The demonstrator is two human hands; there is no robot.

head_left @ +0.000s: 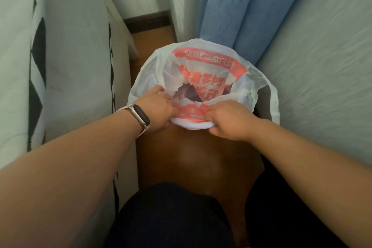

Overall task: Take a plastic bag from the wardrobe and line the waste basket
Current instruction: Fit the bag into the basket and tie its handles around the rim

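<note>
Your white red-printed plastic bag [201, 62] is spread mouth-up over the white waste basket [191, 127] on the wooden floor [191, 157], nothing visible inside. Left hand [159, 104] and right hand [227, 119]: both grips pinch the bag's near edge.

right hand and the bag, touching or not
Touching. The head view shows the right hand pinching the bag at its near rim.
</note>
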